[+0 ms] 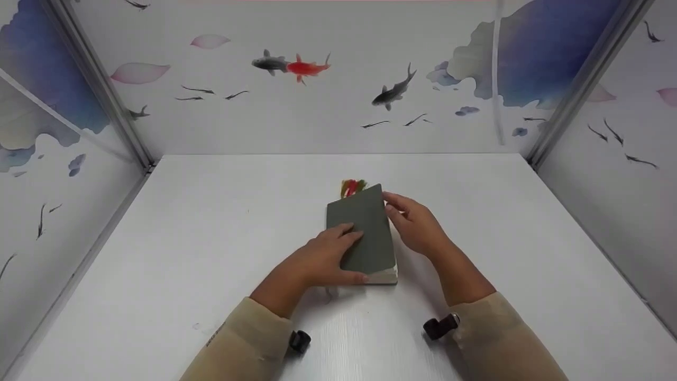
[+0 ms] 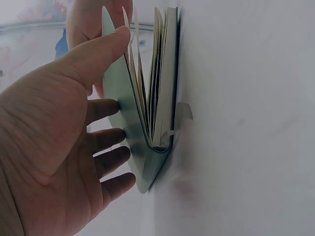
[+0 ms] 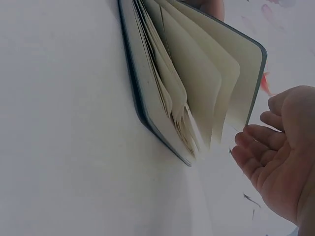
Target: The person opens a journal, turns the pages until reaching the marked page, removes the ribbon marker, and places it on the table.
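Observation:
A grey-green notebook [image 1: 370, 217] lies on the white table with its front cover [image 2: 123, 93] lifted at a slant. Cream pages [image 3: 197, 73] fan apart beneath that cover. My left hand [image 1: 328, 256] rests on the cover with fingers spread, its thumb at the cover's near edge. In the left wrist view the fingertips [image 2: 120, 182] touch the cover's outer face near the spine. On the other side, my right hand [image 1: 418, 225] has loosely bent fingers right at the cover's free edge. A red and green tassel-like piece [image 1: 353, 187] sticks out past the notebook's far end.
The white table [image 1: 211, 238] reaches back to a wall [image 1: 338, 116] printed with fish and petals. Similar panels stand on both sides, with metal posts [image 1: 582, 79] at the corners. A dark strap piece [image 1: 441, 326] hangs at the right sleeve, another [image 1: 300, 342] at the left.

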Tool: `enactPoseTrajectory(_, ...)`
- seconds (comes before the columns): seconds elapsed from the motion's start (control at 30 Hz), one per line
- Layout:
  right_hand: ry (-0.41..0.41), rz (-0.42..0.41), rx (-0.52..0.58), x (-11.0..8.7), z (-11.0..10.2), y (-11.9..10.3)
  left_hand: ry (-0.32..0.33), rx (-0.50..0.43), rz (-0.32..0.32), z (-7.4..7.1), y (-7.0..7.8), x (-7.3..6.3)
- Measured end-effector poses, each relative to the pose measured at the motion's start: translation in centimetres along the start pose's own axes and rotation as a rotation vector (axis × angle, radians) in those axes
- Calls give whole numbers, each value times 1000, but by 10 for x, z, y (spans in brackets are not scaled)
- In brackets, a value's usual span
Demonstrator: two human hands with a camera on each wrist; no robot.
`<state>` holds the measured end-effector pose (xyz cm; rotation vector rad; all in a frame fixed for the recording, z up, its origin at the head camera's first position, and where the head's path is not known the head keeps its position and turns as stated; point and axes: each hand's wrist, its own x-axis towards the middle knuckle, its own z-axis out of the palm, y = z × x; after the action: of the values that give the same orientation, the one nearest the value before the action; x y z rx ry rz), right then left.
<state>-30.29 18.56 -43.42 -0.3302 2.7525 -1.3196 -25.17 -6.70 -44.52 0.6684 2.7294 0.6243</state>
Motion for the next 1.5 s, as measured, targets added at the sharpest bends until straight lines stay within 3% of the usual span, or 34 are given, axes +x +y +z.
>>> enactPoseTrajectory(0.2,32,-49,26,-2,1,-6,25,-16,10,-3,5,-2)
enactPoseTrajectory(0.43,52,-102,-34,-3,4,-8,84,8,64,-7,15,-3)
enactPoseTrajectory(0.83,13,-269,-89,-7,7,-10,198,18,147,-15,24,-9)
enactPoseTrajectory(1.0,1,-326,-89,-7,8,-8,253,36,213,-22,24,-14)
enactPoseTrajectory(1.27,-46,-226,-61,-7,9,-1,337,99,214,-39,22,-27)
enactPoseTrajectory(1.5,-120,-156,-164,-5,13,3,375,135,219,-47,21,-34)
